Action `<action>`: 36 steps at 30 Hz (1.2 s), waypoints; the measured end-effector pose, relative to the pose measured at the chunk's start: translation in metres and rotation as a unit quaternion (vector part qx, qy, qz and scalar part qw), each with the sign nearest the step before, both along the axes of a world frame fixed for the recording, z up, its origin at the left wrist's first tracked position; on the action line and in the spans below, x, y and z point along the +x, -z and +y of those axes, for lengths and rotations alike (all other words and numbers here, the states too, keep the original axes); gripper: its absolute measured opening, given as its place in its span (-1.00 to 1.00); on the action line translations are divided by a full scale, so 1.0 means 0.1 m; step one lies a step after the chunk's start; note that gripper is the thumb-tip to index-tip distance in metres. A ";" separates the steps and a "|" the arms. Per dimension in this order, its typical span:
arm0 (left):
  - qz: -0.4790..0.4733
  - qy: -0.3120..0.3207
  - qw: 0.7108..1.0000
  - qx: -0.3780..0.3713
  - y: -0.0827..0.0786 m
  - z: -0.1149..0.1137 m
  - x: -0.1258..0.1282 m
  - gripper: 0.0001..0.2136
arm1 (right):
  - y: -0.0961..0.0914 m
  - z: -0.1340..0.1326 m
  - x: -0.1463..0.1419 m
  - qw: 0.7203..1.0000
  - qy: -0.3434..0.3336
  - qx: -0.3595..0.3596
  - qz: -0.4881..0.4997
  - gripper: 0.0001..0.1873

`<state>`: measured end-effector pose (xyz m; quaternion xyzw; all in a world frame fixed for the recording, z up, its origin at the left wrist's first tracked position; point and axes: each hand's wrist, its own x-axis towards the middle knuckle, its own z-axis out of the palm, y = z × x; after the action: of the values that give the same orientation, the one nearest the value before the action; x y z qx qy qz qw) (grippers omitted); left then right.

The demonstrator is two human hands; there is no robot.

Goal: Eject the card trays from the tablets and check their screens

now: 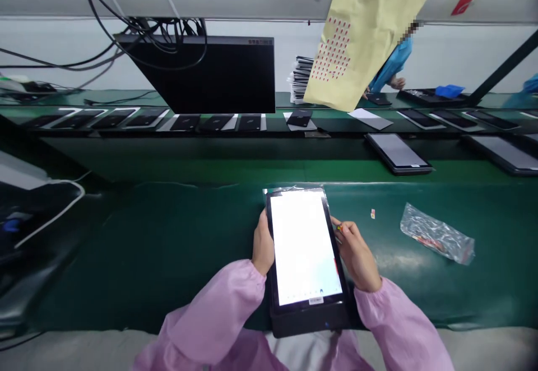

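A tablet (306,247) with a brightly lit white screen lies in front of me, its far end tilted away. Beneath its near end shows a thick black base (311,320), whose kind I cannot make out. My left hand (263,245) grips the tablet's left edge. At the right edge, my right hand (356,252) pinches a small yellow and red piece (339,227) between thumb and finger, close to the tablet's side. The piece is too small to name. Clear film sticks out past the tablet's top edge.
On the green bench mat (168,247) lie a small red and yellow label (372,213) and a clear plastic bag (437,235). Another tablet (399,151) rests beyond. A monitor (210,77) and yellow paper (357,35) hang above. A co-worker's blue sleeve (395,63) shows behind.
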<state>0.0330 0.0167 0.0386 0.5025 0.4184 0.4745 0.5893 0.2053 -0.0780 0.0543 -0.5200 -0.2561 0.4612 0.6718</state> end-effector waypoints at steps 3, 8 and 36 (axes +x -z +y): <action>0.195 0.037 0.978 0.057 -0.08 -0.20 -0.23 -0.42 | 0.00 -0.16 0.02 0.998 0.001 -0.047 -0.035 -0.60; 0.389 0.164 0.906 0.034 0.11 -0.89 -0.64 0.16 | 0.23 -0.58 0.07 0.975 0.023 -0.180 -0.126 -0.54; 0.583 0.108 0.784 0.181 -0.68 1.86 0.69 -0.34 | 0.43 0.50 1.16 0.826 0.112 -0.042 -0.551 -0.48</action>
<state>0.1016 0.2031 0.1061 0.8225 0.5323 0.0912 0.1785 0.3214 -0.0280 0.0113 -0.7401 -0.5044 0.0303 0.4437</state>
